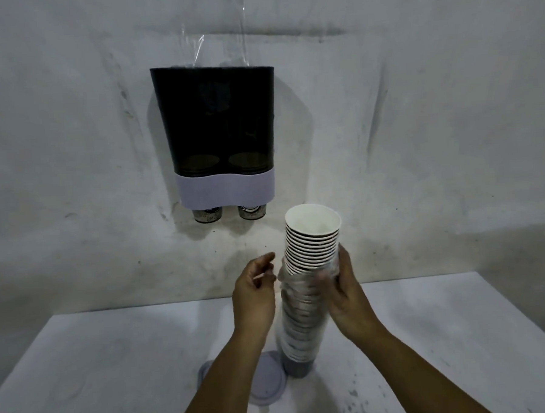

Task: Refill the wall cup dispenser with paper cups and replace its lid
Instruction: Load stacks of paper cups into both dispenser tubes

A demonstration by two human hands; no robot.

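A dark two-tube cup dispenser (pixel 216 127) with a pale lilac base band hangs on the wall, its top uncovered; a cup bottom pokes out under each tube. A clear plastic sleeve (pixel 218 41) sticks up from its top. On the table stands a tall stack of paper cups (pixel 310 236), its lower part still in clear wrap. My right hand (pixel 345 294) grips the stack around its middle. My left hand (pixel 256 289) hovers just left of the stack with fingers loosely curled, holding nothing. The lilac lid (pixel 271 383) lies flat on the table under my left forearm.
The white table (pixel 115 356) stands against the grey wall (pixel 418 119); its back edge runs just below the dispenser.
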